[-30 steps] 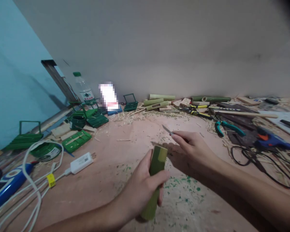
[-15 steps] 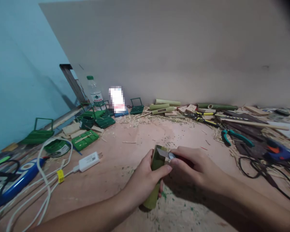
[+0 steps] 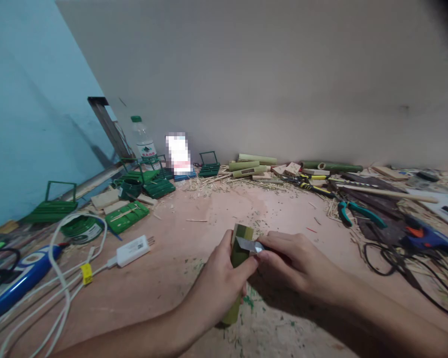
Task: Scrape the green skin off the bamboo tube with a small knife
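A green bamboo piece (image 3: 232, 314) stands tilted over the near middle of the table, with a paler patch near its upper end. Wrapped round its middle is my left hand (image 3: 224, 268), the thumb lying across its right side. My right hand (image 3: 293, 256) grips a craft knife (image 3: 249, 245); its handle is mostly hidden by the fingers. The silver blade lies across the upper face of the bamboo, pointing left. My left thumb is close beside the blade's base and the right fingertips.
Bamboo tubes (image 3: 246, 166), pliers (image 3: 360, 214) and a glue gun (image 3: 429, 238) lie at the back and right. On the left are small green slatted models (image 3: 52, 209), a white charger (image 3: 132, 250) with cable, and a bottle (image 3: 145, 144). Green shavings litter the wood tabletop (image 3: 182, 238).
The knife blade has slid a little down and left along the bamboo's face, the right hand moving with it. The left hand keeps its hold. The whole view has shifted slightly.
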Motion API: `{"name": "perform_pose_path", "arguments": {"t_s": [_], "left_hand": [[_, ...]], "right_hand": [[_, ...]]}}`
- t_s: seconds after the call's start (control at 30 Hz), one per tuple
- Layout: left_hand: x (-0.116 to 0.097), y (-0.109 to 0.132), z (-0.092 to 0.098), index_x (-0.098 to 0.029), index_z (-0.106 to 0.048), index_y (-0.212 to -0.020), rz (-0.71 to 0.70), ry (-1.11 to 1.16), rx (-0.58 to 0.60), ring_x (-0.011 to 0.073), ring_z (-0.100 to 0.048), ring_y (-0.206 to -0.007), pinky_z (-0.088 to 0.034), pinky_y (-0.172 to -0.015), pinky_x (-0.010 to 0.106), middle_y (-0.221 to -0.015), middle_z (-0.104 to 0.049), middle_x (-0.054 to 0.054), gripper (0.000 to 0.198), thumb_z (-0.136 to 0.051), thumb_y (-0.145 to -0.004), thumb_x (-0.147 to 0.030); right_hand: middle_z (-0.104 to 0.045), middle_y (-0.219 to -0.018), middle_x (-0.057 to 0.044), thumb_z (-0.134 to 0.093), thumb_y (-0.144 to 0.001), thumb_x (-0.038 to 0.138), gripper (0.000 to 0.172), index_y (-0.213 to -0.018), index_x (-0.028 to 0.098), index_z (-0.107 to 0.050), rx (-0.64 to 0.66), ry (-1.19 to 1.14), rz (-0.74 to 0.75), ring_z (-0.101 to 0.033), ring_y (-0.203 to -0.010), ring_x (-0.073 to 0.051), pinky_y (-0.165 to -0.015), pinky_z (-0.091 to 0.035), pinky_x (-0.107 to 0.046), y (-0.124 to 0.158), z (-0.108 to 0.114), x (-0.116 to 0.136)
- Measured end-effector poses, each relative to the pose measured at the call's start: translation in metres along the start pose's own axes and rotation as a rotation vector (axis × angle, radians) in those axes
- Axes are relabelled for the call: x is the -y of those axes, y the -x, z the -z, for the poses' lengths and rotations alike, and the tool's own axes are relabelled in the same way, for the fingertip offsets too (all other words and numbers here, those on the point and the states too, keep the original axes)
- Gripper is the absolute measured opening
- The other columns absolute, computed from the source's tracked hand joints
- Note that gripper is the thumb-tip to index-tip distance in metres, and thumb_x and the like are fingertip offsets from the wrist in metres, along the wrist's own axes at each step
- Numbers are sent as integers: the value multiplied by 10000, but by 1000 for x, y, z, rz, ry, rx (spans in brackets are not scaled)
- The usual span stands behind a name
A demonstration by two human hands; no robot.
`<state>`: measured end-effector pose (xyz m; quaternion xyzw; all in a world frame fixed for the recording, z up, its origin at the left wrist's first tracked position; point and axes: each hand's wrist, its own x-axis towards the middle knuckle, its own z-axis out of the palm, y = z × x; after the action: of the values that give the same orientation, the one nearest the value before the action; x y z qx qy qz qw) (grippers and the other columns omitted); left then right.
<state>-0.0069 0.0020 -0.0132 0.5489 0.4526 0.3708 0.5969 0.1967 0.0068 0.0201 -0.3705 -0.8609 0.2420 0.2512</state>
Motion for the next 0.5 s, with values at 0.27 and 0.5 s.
{"name": "perform_pose_path", "arguments": {"t_s": [0.27, 0.5], "left_hand": [[-6, 18, -10, -264, -539, -1215, 65, -23, 92, 100, -520, -518, -439, -458, 187, -752, -573, -54, 356, -699, -933, -409], [-10, 7, -6, -238, -515, -1183, 185, 188, 66, 119, -476, -436, -456, -405, 214, -571, -505, -91, 443, -758, -851, -403]], "right_hand": [[-610, -701, -11, -492, -1068, 400, 373, -795, 184, -626, -280, 29, -253, -544, -682, -172, -641, -409, -282, -12, 15, -23], [-552, -659, 2, -510, -1050, 439, 383, -837, 170, -679, -371, 37, -260, -473, -604, -161, -571, -363, -289, -12, 24, -19]]}}
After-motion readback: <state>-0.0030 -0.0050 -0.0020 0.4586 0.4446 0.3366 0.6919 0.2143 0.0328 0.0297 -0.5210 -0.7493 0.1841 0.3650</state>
